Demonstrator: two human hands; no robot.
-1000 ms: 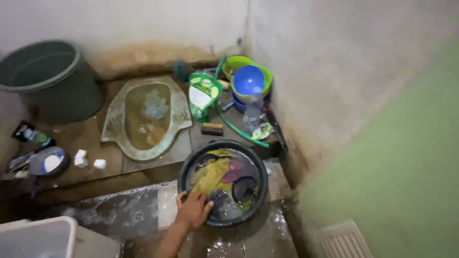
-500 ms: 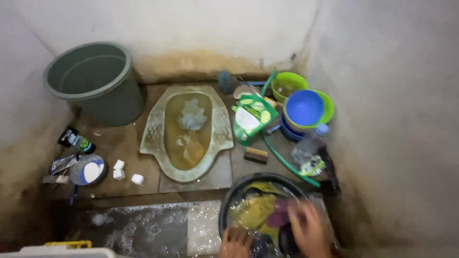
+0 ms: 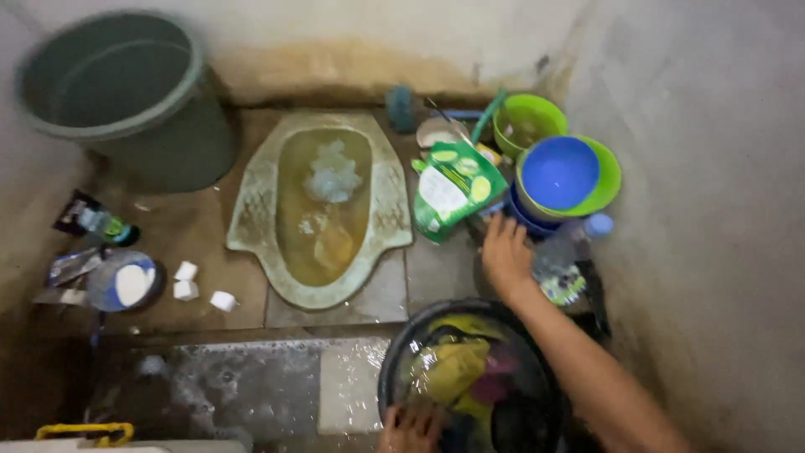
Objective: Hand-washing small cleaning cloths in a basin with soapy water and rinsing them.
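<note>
**Right hand out by the detergent pouch, left hand in the wash basin**

At the far left corner of the floor stands a big grey-green bucket [image 3: 109, 92]. Below it, along the left edge, lie a dark sachet [image 3: 92, 222], a round blue-rimmed dish [image 3: 126, 283] and three small white blocks [image 3: 199, 289]. The squat toilet pan [image 3: 323, 210] fills the middle of the raised floor, its long axis running from the back wall towards the near step.

Down at the bottom edge, the left hand [image 3: 411, 426] rests on the near rim of the black basin [image 3: 394, 369] of wet coloured laundry; whether it grips anything I cannot tell.

Right of the pan, a green detergent pouch [image 3: 457, 186] lies tilted, its long axis slanting from lower left up to the right. The right hand [image 3: 506, 252], fingers loosely spread and holding nothing, sits just beside the pouch's lower right corner, near a clear plastic bottle [image 3: 563, 252]. Stacked blue and green bowls [image 3: 566, 174] crowd the right wall.
</note>
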